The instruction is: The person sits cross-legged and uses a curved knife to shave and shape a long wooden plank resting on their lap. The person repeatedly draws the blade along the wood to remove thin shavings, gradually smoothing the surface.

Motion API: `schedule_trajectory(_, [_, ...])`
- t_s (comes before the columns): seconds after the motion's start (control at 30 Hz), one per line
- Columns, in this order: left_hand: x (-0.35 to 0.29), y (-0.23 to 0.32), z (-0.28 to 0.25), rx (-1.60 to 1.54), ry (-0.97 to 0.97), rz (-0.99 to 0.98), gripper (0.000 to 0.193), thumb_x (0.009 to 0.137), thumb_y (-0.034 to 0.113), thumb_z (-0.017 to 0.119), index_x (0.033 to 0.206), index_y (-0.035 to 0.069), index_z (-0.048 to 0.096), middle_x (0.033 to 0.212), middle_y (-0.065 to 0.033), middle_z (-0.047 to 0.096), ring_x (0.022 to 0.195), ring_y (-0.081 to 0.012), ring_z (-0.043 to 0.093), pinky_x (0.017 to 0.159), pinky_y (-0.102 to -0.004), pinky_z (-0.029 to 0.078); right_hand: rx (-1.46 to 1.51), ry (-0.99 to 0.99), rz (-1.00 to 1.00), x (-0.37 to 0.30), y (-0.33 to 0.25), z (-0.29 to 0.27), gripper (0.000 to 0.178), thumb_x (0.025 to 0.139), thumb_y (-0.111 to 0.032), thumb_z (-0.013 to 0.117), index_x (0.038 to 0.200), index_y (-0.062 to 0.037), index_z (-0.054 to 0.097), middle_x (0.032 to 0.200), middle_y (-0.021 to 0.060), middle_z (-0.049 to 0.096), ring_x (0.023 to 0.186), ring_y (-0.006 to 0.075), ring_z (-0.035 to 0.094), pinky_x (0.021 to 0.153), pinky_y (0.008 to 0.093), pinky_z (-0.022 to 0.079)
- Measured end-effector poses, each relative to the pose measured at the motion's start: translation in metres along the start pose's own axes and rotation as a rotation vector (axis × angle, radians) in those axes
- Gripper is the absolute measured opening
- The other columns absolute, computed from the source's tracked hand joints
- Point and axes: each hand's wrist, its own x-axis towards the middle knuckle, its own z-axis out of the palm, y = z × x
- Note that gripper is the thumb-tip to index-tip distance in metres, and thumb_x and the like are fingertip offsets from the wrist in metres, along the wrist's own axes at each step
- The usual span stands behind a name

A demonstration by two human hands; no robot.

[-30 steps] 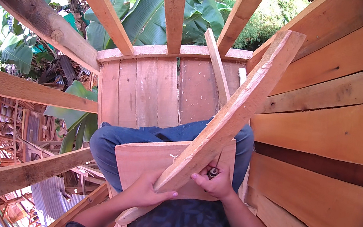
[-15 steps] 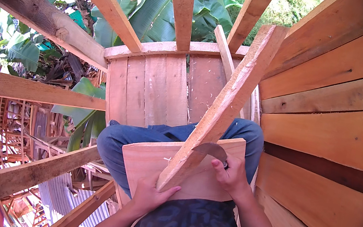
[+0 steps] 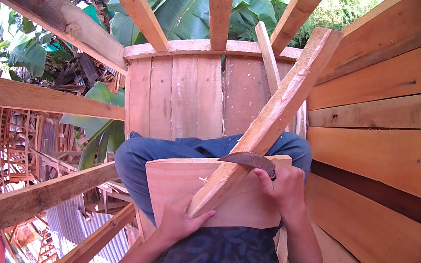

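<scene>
A long narrow wooden plank leans from my lap up toward the upper right. My left hand grips its lower end. My right hand holds a curved dark blade whose edge rests across the plank, just above a wide flat board lying over my knees. My legs in blue jeans are under the board.
A plank wall rises at the right and a low plank panel stands ahead. Bare timber beams cross at the left and above, with open drops to roofs and banana leaves beyond.
My right hand has lifted from low on the plank and brought the curved blade up across it. The left hand has slid lower on the plank's end.
</scene>
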Motion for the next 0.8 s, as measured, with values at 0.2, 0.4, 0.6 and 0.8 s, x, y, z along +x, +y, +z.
schedule_trajectory(0.2, [-0.004, -0.008, 0.001, -0.028, 0.101, 0.18, 0.04, 0.07, 0.03, 0.081, 0.087, -0.002, 0.063, 0.068, -0.0173, 0.063, 0.061, -0.0302, 0.066, 0.054, -0.035, 0.049, 0.307, 0.25, 0.386, 0.021, 0.075, -0.018, 0.057, 0.096, -0.046, 0.046, 0.059, -0.0023, 0.039, 0.05, 0.0039, 0.034, 0.05, 0.0108, 0.033, 0.044, 0.0353, 0.026])
schedule_trajectory(0.4, [-0.005, -0.007, -0.002, -0.037, 0.091, 0.085, 0.039, 0.07, 0.029, 0.081, 0.088, -0.002, 0.064, 0.072, -0.0184, 0.065, 0.065, -0.0299, 0.067, 0.058, -0.0352, 0.05, 0.302, 0.16, 0.222, -0.005, 0.035, -0.045, 0.061, 0.095, -0.051, 0.046, 0.059, -0.0016, 0.039, 0.05, 0.0019, 0.037, 0.048, 0.0121, 0.035, 0.043, 0.0336, 0.026])
schedule_trajectory(0.6, [-0.006, -0.006, 0.0, -0.043, 0.101, 0.065, 0.039, 0.069, 0.027, 0.082, 0.087, -0.002, 0.063, 0.072, -0.019, 0.065, 0.065, -0.0289, 0.067, 0.059, -0.0347, 0.05, 0.163, -0.133, 0.009, -0.015, -0.02, 0.006, 0.05, 0.083, -0.048, 0.063, 0.065, -0.0009, 0.063, 0.057, 0.0224, 0.058, 0.059, 0.041, 0.061, 0.053, 0.0462, 0.048])
schedule_trajectory(0.8, [-0.01, -0.009, 0.006, -0.124, 0.112, 0.036, 0.034, 0.071, 0.018, 0.079, 0.09, -0.003, 0.062, 0.073, -0.0147, 0.064, 0.065, -0.0205, 0.062, 0.061, -0.0307, 0.048, 0.14, 0.247, 0.452, 0.032, 0.064, -0.01, 0.06, 0.088, -0.053, 0.055, 0.066, 0.0031, 0.062, 0.06, 0.0256, 0.058, 0.063, 0.0425, 0.062, 0.054, 0.0457, 0.047])
